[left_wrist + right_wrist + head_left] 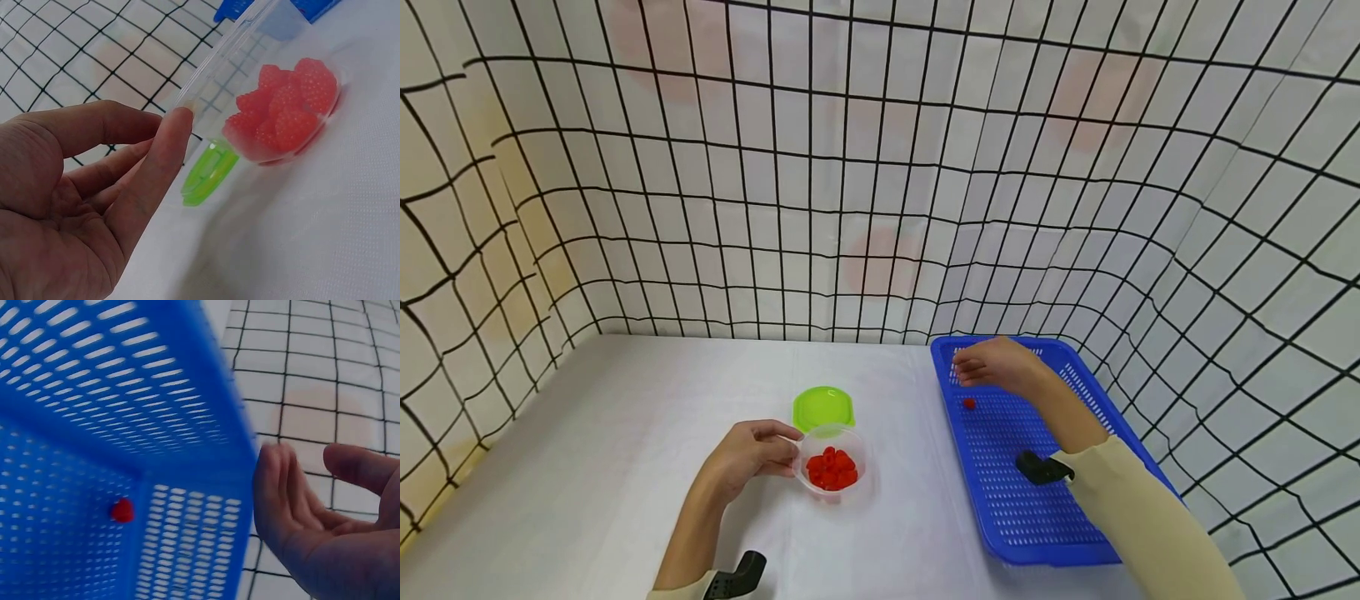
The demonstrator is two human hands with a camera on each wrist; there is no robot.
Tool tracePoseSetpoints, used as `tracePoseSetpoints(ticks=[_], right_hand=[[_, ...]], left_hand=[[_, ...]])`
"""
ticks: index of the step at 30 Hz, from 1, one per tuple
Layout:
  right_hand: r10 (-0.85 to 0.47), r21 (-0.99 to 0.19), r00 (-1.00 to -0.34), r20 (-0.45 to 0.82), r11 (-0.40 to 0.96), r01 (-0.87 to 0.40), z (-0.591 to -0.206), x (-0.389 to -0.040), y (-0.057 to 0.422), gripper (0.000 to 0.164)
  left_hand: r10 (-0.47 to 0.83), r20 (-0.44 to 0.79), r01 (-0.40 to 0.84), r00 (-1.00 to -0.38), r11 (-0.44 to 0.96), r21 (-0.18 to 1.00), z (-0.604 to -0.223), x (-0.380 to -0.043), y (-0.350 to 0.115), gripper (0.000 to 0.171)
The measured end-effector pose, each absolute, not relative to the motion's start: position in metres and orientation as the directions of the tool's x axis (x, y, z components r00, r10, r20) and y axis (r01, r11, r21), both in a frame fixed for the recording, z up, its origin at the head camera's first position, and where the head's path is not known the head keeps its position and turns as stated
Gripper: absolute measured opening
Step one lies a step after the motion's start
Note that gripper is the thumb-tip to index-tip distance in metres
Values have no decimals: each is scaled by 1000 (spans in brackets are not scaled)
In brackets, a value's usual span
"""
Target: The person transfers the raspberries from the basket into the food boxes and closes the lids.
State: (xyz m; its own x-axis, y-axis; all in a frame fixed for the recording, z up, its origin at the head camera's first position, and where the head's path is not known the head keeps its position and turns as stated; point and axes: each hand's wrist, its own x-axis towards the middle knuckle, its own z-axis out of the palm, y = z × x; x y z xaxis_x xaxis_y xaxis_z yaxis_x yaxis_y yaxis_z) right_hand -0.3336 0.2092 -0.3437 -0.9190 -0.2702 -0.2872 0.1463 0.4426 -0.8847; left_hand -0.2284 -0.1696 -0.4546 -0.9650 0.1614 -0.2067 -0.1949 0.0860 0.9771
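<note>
My left hand [752, 457] pinches the rim of a clear round plastic tub [856, 443], which stands on the white cloth. Inside the tub lies a heap of red raspberries [281, 112]. Just behind it, partly covered by the tub's edge, is a bright green lid [823, 407]. My right hand [1000, 365] is over the far end of a blue perforated basket [1015, 508], its fingers bent loosely and its thumb apart, with nothing between them. One raspberry [122, 510] rests on the basket floor near that hand.
Black wire grid [880, 200] with white cloth behind it walls the back and both sides. White cloth [625, 433] covers the table surface. The basket's raised sides stand at the right, near the right grid wall.
</note>
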Motion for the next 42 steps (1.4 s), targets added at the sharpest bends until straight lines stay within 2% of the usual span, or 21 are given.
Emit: tracePoseSetpoints(ticks=[5,13,26,42], right_hand=[[-185,-867,-939,-291,466,177,-362,-336,220,41],[-70,-848,-932,-355,444,290,-394,-346,241,43],[18,-823,-899,-438,394,409,-428,-356,260,41],[51,-803,-885,-463,398,443,-438,-361,257,38]], left_hand=[[158,-211,-201,-965,77,977,-455,-229,-170,32],[172,-205,-198,-964,55,979,-456,-229,-170,33],[185,-196,-190,-963,50,981,-457,-229,-172,33],[202,-178,-173,-963,43,984,-457,-229,-173,34]])
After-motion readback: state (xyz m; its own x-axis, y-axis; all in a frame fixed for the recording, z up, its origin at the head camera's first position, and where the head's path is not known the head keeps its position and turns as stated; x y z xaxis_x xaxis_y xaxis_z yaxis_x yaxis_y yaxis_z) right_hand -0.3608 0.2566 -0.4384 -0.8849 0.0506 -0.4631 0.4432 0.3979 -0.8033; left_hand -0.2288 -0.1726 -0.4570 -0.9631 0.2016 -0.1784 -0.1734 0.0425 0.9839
